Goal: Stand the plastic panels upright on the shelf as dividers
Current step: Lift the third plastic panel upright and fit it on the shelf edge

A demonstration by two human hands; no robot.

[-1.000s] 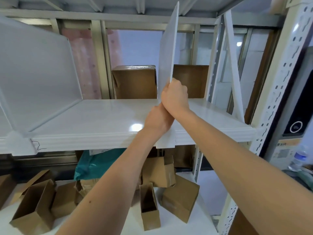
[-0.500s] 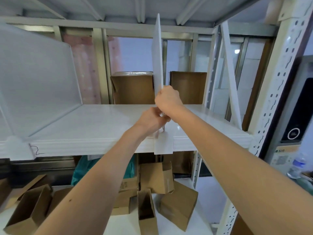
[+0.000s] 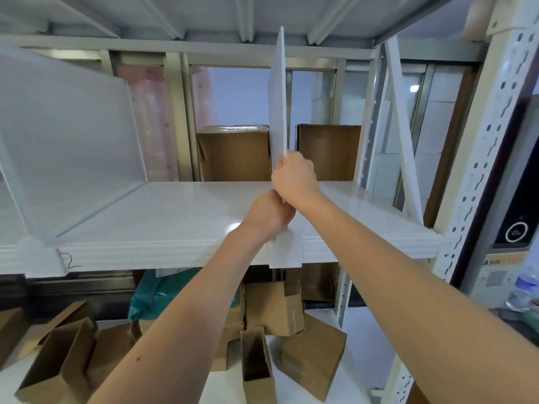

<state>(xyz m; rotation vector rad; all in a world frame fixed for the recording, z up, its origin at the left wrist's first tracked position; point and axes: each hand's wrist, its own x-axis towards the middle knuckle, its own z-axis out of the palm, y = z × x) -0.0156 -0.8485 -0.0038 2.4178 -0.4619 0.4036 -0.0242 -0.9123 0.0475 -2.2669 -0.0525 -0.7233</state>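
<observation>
A white plastic panel (image 3: 278, 97) stands upright, edge-on to me, in the middle of the white shelf (image 3: 175, 217). Its front tab (image 3: 287, 252) hangs over the shelf's front lip. My right hand (image 3: 294, 176) grips the panel's front edge from the right. Just below it, my left hand (image 3: 269, 215) holds the panel's lower front edge from the left. Another white panel (image 3: 67, 141) stands upright as a divider at the left of the shelf. A third panel (image 3: 404, 135) stands at the shelf's right end, by the rack post.
Two brown cardboard boxes (image 3: 233, 153) (image 3: 328, 151) stand behind the shelf's back edge. Under the shelf lie several open cardboard boxes (image 3: 291, 336) and a teal bag (image 3: 151, 295). The perforated rack post (image 3: 478, 185) rises at right, with a water bottle (image 3: 523, 290) beyond it.
The middle panel has swung from leaning right to standing nearly vertical, and its front tab has settled over the shelf lip. Both hands stayed on its front edge.
</observation>
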